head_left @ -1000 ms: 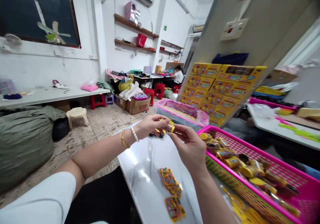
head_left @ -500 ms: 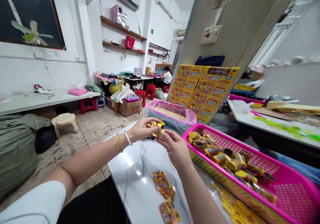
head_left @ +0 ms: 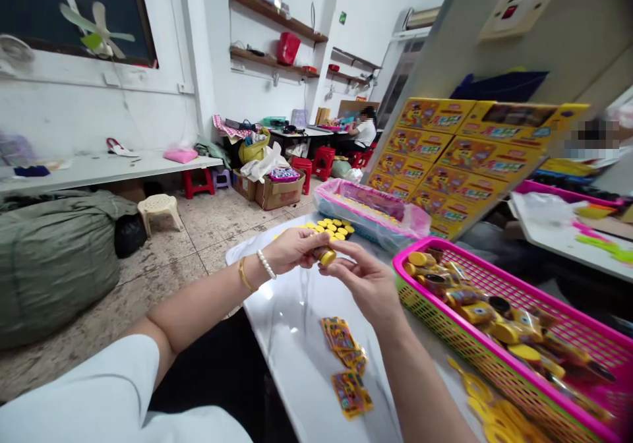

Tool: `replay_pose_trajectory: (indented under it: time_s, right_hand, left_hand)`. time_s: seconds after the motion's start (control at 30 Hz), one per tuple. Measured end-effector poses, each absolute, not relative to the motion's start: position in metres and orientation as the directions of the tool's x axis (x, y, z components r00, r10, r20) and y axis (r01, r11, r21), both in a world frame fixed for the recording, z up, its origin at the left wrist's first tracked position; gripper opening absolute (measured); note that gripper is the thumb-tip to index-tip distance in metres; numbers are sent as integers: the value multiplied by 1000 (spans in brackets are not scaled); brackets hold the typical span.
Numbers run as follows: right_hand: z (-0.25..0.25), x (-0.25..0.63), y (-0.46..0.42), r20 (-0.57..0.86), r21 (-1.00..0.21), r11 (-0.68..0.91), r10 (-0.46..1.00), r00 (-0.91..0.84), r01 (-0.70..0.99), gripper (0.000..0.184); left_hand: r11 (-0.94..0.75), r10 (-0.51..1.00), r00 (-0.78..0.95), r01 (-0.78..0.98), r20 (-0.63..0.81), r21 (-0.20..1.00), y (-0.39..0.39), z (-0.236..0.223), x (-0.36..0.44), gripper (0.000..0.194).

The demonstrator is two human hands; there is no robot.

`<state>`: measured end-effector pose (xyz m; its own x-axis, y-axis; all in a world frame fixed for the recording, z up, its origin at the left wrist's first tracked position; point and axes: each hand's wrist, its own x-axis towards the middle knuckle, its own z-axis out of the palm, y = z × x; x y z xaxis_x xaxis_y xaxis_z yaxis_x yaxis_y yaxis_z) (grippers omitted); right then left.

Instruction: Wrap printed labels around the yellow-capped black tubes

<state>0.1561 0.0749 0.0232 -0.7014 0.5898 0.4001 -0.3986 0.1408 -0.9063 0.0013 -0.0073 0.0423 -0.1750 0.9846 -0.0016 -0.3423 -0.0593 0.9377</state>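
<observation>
Over the white table (head_left: 289, 318), my left hand (head_left: 294, 248) pinches a small bottle (head_left: 324, 255) with a yellow cap, tilted toward my right hand. The thumb and forefinger of my right hand (head_left: 366, 281) close around its capped end. Behind my hands stand several yellow-capped pieces (head_left: 333, 227) in a cluster. Below my hands lie printed yellow-orange labels or cards (head_left: 343, 341), loosely overlapping, with another small stack (head_left: 352, 393) nearer me.
To my right stands a pink and green basket (head_left: 494, 258) of wrapped bottles, with yellow plastic pieces (head_left: 482, 400) beside it. A lined bin (head_left: 368, 215) sits past the table, near stacked yellow boxes (head_left: 465, 159). Another person (head_left: 364, 133) sits far back.
My view has turned slightly right and down. The bottle's yellow cap now shows between my hands, and the yellow-capped cluster behind them is more visible.
</observation>
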Motion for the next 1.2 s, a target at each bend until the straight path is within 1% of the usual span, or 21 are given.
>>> replay_pose_trajectory:
  time_s: [0.1, 0.2, 0.3, 0.4, 0.5, 0.53, 0.6, 0.7, 0.73, 0.77, 0.83, 0.93, 1.0, 1.07, 1.17, 1.2]
  right_hand:
    - [21, 154, 69, 488, -860, 203, 596, -637, -469, 20]
    - [22, 154, 66, 503, -846, 210, 619, -603, -490, 12]
    - [23, 154, 64, 495, -858, 214, 592, -636, -468, 14]
    - [23, 153, 62, 530, -846, 284, 540, -653, -451, 18]
    - [22, 154, 62, 605, -794, 360, 549, -576, -491, 6]
    - [22, 155, 63, 624, -779, 386, 548, -557, -493, 5]
    - [22, 156, 64, 637, -771, 442, 518, -572, -458, 2]
    - [22, 157, 65, 616, -771, 519, 459, -640, -370, 17]
    - [21, 156, 64, 621, -764, 534, 452, -641, -363, 17]
    - [21, 156, 63, 634, -753, 544, 451, -628, -370, 14]
    - [19, 155, 61, 671, -730, 547, 461, -581, -410, 1]
    - [17, 154, 60, 685, -725, 543, 504, -527, -423, 10]
    - [14, 152, 62, 647, -759, 525, 538, -540, -386, 13]
    - [11, 148, 62, 559, -823, 477, 584, -588, -309, 16]
    - [7, 141, 58, 394, -907, 391, 648, -652, -159, 44]
    - [7, 140, 57, 360, -914, 393, 658, -662, -107, 47]
  left_hand:
    - [-56, 981, -193, -369, -17, 928, -11, 37, 5, 69]
    - [-24, 985, -168, -406, -49, 914, -15, 37, 7, 67]
    - [20, 986, -145, -400, -85, 916, -19, 39, 6, 55]
    - [56, 984, -135, -405, -121, 912, -20, 39, 3, 50]
    - [87, 980, -128, -422, -154, 902, -21, 38, 3, 47]
    - [93, 978, -131, -425, -163, 900, -22, 37, 3, 46]
    - [102, 974, -141, -425, -177, 899, -23, 36, 3, 45]
    - [134, 963, -160, -407, -215, 904, -24, 35, 4, 47]
    - [145, 960, -164, -410, -229, 901, -25, 35, 4, 49]
    - [149, 956, -169, -420, -238, 895, -25, 36, 4, 49]
    - [138, 953, -180, -452, -242, 881, -27, 36, 5, 47]
    - [103, 948, -220, -472, -230, 876, -29, 37, 4, 37]
    - [89, 942, -248, -462, -225, 883, -29, 36, 3, 34]
    - [71, 937, -277, -449, -214, 891, -28, 33, 1, 35]
    - [46, 932, -309, -419, -190, 907, -23, 27, 5, 37]
    - [47, 933, -309, -405, -185, 913, -21, 24, 8, 38]
